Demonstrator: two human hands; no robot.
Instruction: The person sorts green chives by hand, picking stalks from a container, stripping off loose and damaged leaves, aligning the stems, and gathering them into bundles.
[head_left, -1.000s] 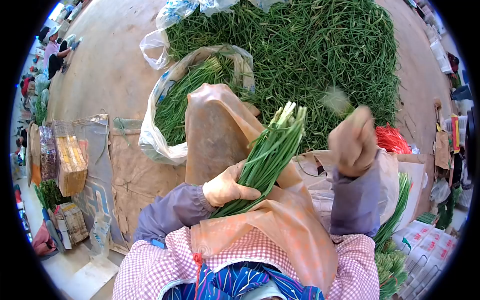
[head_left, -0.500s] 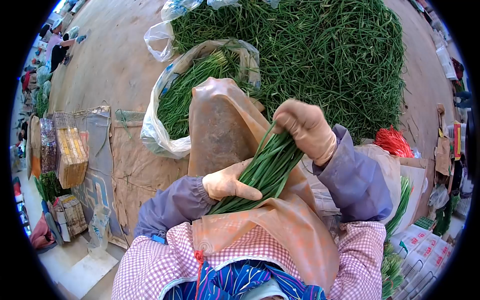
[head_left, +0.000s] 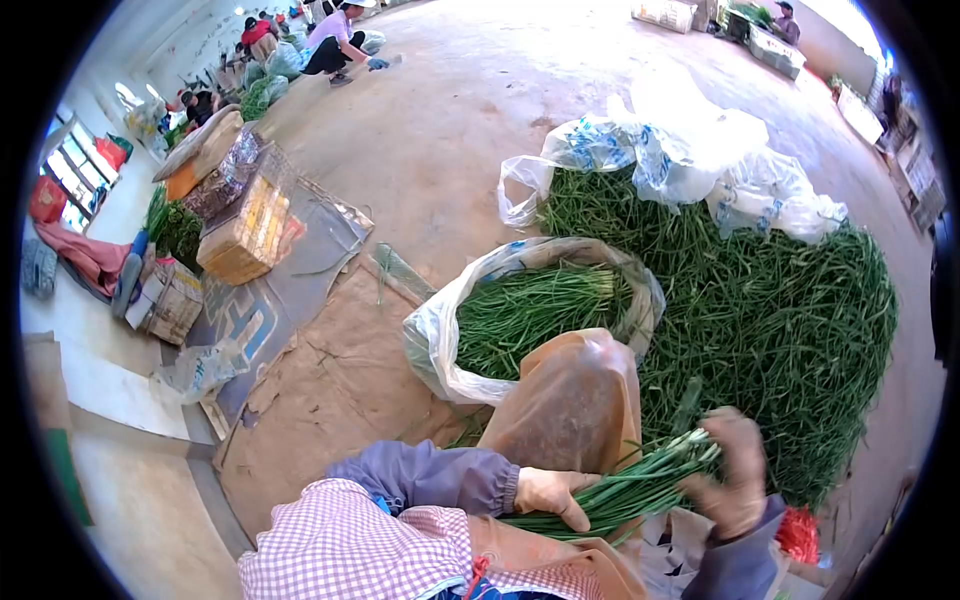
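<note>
My left hand (head_left: pixel 553 496) is closed round a bundle of long green stalks (head_left: pixel 640 488) lying across my lap, pale ends toward the right. Beside those pale ends is my right hand (head_left: pixel 732 472), smeared by motion, thumb and fingers apart with nothing visible between them. An open plastic bag (head_left: pixel 432 335) holding more green stalks (head_left: pixel 530 310) stands beyond my covered knee (head_left: pixel 570 400). A large heap of loose green stalks (head_left: pixel 780 340) lies to the right of the bag.
Red strands (head_left: pixel 797 534) lie at the lower right. Brown sheeting (head_left: pixel 330 390) covers the floor at left, near a taped box (head_left: pixel 245 230). Clear plastic (head_left: pixel 690 150) lies over the heap's far edge. A person (head_left: pixel 335 42) crouches at the far upper left.
The view has swung to the left and up. My right hand has come away from the top of the bundle and opened; my left hand still holds the bundle, now lying flatter.
</note>
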